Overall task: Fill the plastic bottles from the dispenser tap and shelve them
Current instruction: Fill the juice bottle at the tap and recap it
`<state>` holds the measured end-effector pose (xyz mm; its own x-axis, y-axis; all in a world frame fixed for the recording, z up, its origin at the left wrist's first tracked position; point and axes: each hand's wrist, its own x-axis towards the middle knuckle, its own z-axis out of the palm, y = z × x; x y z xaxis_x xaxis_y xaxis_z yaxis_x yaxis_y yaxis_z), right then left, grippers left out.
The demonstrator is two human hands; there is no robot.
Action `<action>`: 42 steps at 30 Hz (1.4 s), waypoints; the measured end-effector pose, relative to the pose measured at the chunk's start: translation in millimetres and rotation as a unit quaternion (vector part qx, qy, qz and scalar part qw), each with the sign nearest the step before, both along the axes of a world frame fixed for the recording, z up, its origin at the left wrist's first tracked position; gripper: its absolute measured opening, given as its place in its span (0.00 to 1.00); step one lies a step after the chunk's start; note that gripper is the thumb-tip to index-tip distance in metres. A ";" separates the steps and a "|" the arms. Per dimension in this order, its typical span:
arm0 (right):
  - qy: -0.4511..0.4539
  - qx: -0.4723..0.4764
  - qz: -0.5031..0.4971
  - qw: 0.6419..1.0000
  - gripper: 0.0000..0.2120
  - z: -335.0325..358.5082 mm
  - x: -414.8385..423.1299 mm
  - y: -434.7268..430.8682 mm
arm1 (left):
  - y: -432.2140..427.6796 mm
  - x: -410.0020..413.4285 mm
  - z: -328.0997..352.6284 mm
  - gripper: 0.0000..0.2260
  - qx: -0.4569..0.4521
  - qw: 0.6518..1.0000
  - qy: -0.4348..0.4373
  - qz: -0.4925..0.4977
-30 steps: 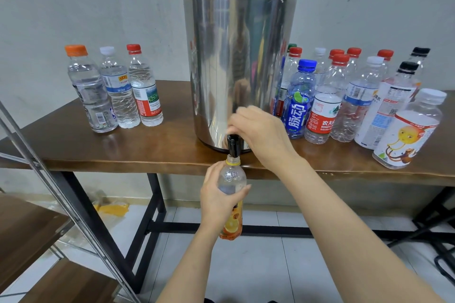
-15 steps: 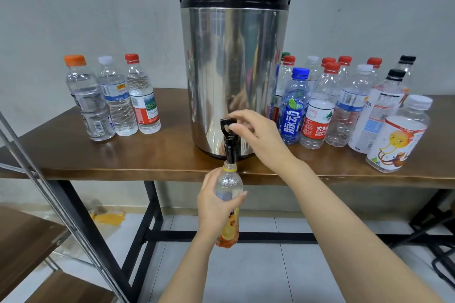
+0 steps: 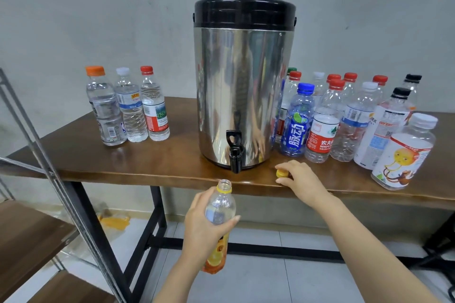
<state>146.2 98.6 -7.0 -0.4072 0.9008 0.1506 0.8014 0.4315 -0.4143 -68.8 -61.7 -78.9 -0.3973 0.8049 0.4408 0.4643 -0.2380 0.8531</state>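
Lowered from the tap point(image 3: 234, 155), the uncapped bottle point(image 3: 220, 206) is gripped by the left hand point(image 3: 203, 231) just below the counter point(image 3: 147, 162) edge, while the right hand point(image 3: 299, 181) has its fingers closed on a yellow cap point(image 3: 282, 173) lying on the counter.

one dispenser point(image 3: 243, 81), one yellow cap point(image 3: 282, 173), perhaps sixteen plastic bottles point(image 3: 296, 128)

I see soft, even light, with faint shadows under the table point(image 3: 172, 155). The shiny dispenser point(image 3: 242, 96) has streaky glare. Lines bend near the frame's edges.
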 end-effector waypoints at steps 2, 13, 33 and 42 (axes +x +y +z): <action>0.005 0.010 0.004 1.000 0.15 -1.4 0.2 1.2 | -12.4 -3.2 9.5 0.31 0.008 1.000 -0.008 0.000; 0.223 -0.053 0.335 0.914 0.15 127.4 -56.5 -102.0 | -58.4 -15.2 55.3 0.30 0.049 0.999 0.008 -0.007; -0.006 -0.018 0.340 0.940 0.23 123.8 -113.5 -124.3 | -77.0 -29.5 65.8 0.29 0.035 0.999 0.016 0.013; -0.048 -0.010 0.325 0.945 0.26 126.0 -120.4 -120.9 | -74.6 -35.9 65.5 0.31 0.026 0.999 0.030 0.016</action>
